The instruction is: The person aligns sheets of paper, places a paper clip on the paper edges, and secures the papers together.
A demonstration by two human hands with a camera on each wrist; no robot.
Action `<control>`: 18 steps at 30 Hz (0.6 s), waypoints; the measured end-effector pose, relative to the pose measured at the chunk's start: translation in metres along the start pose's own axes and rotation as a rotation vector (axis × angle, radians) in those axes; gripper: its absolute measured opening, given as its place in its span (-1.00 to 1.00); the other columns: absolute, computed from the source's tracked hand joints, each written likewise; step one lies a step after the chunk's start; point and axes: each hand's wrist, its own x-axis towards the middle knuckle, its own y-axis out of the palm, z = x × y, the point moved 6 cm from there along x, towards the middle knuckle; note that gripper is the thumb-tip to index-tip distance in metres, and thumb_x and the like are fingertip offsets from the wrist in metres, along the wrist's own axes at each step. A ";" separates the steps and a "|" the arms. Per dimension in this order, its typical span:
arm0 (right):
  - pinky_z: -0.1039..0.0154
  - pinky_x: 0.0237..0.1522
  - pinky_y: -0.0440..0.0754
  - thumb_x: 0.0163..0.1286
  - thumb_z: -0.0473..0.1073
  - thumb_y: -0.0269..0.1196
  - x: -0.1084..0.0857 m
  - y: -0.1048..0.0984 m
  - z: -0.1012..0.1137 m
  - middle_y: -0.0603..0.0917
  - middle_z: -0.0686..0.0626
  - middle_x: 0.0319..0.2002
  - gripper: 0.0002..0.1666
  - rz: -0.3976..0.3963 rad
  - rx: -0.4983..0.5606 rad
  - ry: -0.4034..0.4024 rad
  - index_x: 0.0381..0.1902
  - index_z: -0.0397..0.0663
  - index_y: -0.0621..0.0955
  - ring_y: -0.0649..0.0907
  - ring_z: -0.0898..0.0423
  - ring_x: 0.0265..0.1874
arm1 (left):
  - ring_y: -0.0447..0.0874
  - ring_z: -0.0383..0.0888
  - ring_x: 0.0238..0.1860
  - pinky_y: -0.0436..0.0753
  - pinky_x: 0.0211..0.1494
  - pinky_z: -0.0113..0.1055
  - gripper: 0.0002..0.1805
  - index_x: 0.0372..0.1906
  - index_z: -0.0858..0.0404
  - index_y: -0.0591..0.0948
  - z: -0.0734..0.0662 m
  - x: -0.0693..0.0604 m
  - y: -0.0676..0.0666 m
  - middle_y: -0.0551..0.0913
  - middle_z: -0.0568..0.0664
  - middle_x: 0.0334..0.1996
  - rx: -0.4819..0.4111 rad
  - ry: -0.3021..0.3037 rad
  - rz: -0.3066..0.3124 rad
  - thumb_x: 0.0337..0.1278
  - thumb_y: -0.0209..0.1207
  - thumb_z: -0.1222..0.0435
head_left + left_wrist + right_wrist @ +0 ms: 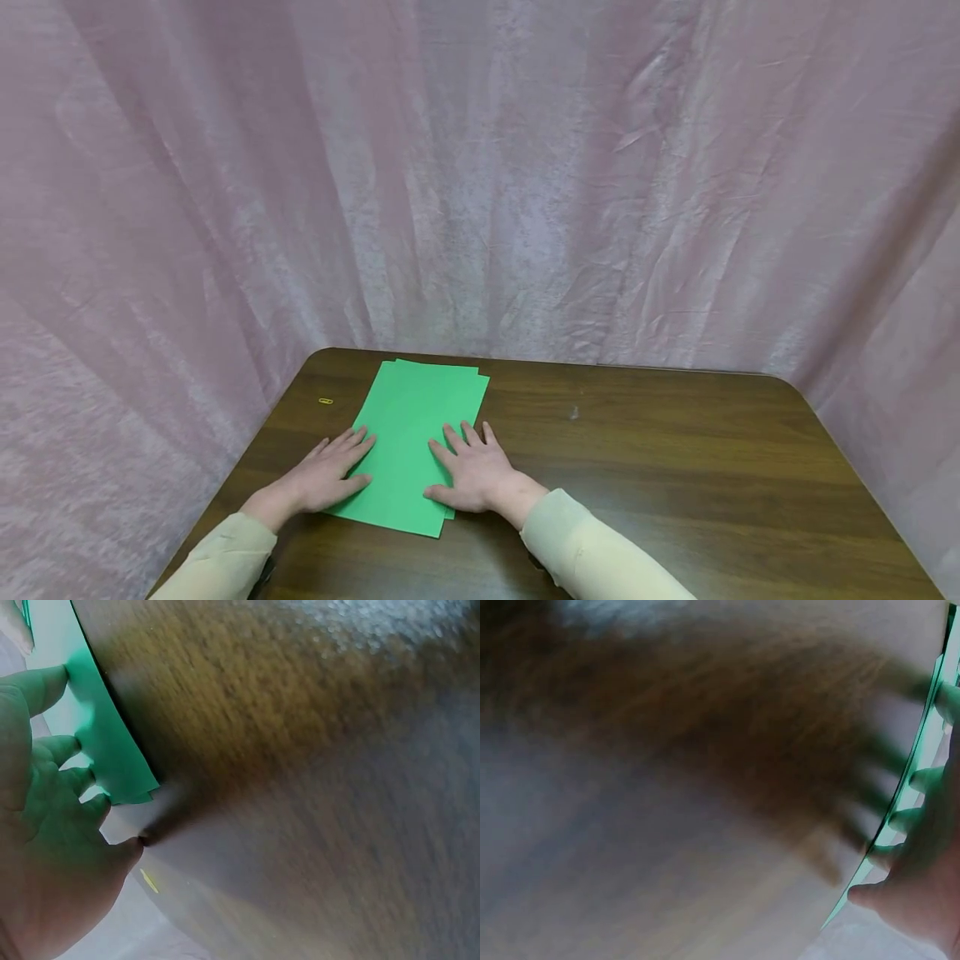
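Green sheets of paper [412, 417] lie on the left part of the table, one slightly offset over another, so a second edge shows at the top and right. My left hand [330, 477] rests at their left edge, fingers spread and fingertips on the paper. At the right edge, my right hand [477, 473] touches the sheets with its fingers spread too. In the left wrist view, the thumb and several fingertips of the left hand [56, 802] meet the green paper [112, 742]. The right wrist view shows the right hand [922, 862] along the paper's edge.
A small yellow paper clip [326, 401] lies left of the sheets, near the table's left edge. The brown wooden table [675, 467] has rounded far corners. Behind it and at its sides hangs a pink curtain [510, 183]. A small pale mark [574, 412] shows on the tabletop.
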 end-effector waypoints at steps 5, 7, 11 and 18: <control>-0.24 0.54 -0.08 0.42 0.63 -0.15 0.002 0.004 -0.001 0.00 0.06 0.65 -0.02 0.021 0.005 0.012 0.66 0.43 0.08 -0.01 -0.10 0.61 | -0.01 0.28 0.58 -0.02 0.49 0.39 -0.22 0.58 0.27 0.26 0.000 0.000 -0.002 0.10 0.22 0.59 0.007 -0.006 -0.002 0.49 0.11 -0.08; -0.23 0.54 -0.08 0.41 0.64 -0.15 0.002 0.006 -0.002 0.01 0.06 0.65 -0.02 0.017 0.006 0.014 0.65 0.44 0.08 -0.01 -0.10 0.61 | 0.01 0.28 0.57 -0.03 0.48 0.41 -0.23 0.57 0.27 0.27 -0.001 0.001 -0.002 0.10 0.23 0.59 0.011 -0.005 -0.003 0.48 0.12 -0.07; -0.20 0.55 -0.11 0.40 0.65 -0.16 0.002 0.008 -0.003 0.00 0.06 0.65 -0.02 0.012 0.004 0.010 0.65 0.45 0.08 -0.02 -0.10 0.61 | 0.01 0.30 0.56 -0.05 0.47 0.43 -0.24 0.57 0.28 0.28 -0.003 0.001 -0.002 0.11 0.24 0.59 0.015 -0.005 -0.001 0.48 0.13 -0.04; -0.14 0.57 -0.11 0.40 0.66 -0.18 -0.002 0.005 -0.007 0.03 0.05 0.64 -0.01 0.000 -0.010 -0.007 0.65 0.43 0.10 0.01 -0.10 0.60 | 0.02 0.27 0.57 -0.05 0.48 0.42 -0.25 0.56 0.29 0.29 -0.009 0.002 -0.004 0.12 0.23 0.59 0.025 -0.013 0.011 0.47 0.14 -0.02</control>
